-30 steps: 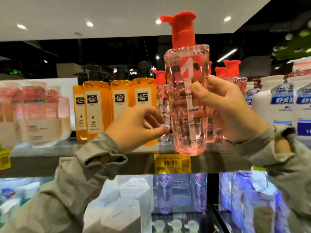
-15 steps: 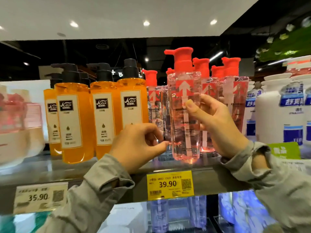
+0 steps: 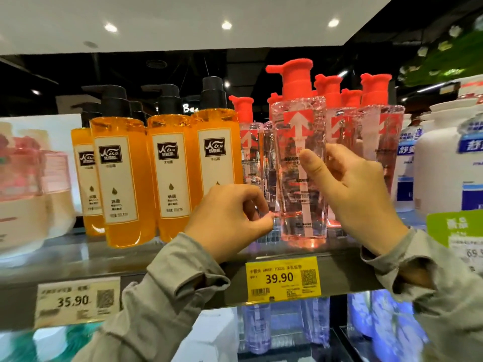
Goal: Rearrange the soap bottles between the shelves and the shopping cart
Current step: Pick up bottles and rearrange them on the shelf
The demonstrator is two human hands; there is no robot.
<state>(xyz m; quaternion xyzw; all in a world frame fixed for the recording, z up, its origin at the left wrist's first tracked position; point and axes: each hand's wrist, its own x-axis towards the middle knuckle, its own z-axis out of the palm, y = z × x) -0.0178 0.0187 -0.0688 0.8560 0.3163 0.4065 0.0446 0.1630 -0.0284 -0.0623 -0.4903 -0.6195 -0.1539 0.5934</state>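
Down from head height, the pink soap bottle (image 3: pixel 291 189) has dropped to the shelf (image 3: pixel 183 259); its base now appears to sit on the front edge, upright. The right hand (image 3: pixel 358 194) grips it, the thumb (image 3: pixel 311 163) pressed across the front label and the other fingers wrapped out of sight behind it. The left hand (image 3: pixel 230 220) has stayed loosely fisted with nothing visible in it. Its thumb tip lies just beside the bottle's lower corner, and I cannot tell whether it touches.

Placing looks nearly done for this one bottle. What remains, I judge, is to let go and perhaps nudge it back into line. The shopping cart is out of view, so how many bottles are left to move cannot be told.

Directly behind the right fingers stand more red-capped bottles (image 3: pixel 379 131), packed close, which leaves little room to push the held one deeper. Beyond the left knuckles is a row of orange bottles (image 3: pixel 170 173), near enough to be knocked by a sideways move. White jugs (image 3: pixel 439 163) stand past the right wrist. Below both thumbs hangs a yellow price tag (image 3: pixel 283 278).
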